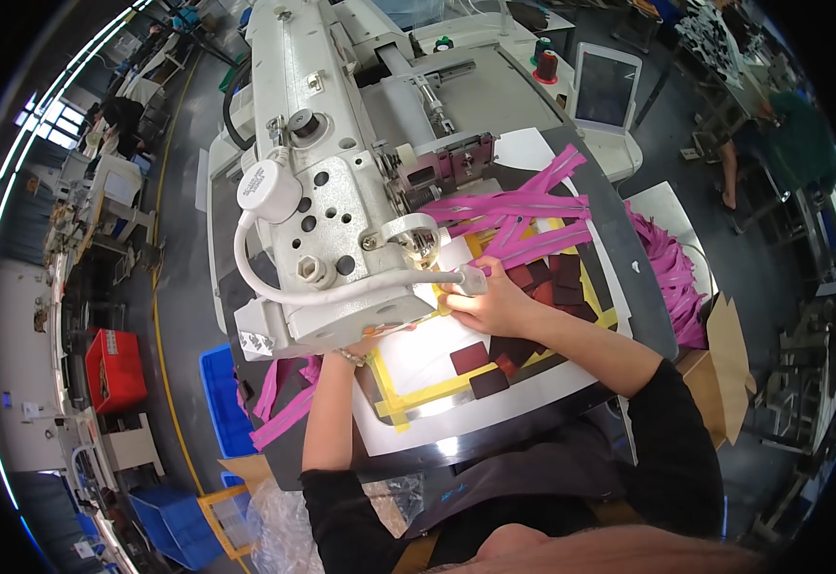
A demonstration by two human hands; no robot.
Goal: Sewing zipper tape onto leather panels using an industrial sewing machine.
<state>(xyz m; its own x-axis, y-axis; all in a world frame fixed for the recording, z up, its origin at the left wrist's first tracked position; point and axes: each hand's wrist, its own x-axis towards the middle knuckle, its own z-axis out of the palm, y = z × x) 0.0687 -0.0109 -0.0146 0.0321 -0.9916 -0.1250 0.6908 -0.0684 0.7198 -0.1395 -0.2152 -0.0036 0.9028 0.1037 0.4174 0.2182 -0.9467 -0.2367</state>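
my left hand [356, 352] mostly hidden under sewing machine [327, 206], grip can't tell | my right hand [488, 304] fingers pressed flat on white template [437, 349] at desk [628, 287] middle | pink strips [523, 215] just beyond, toward far edge

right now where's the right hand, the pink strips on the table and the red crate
right hand [490, 304], head view, back of the hand
pink strips [513, 212], head view, middle of the fanned bundle
red crate [114, 368], head view, its side wall
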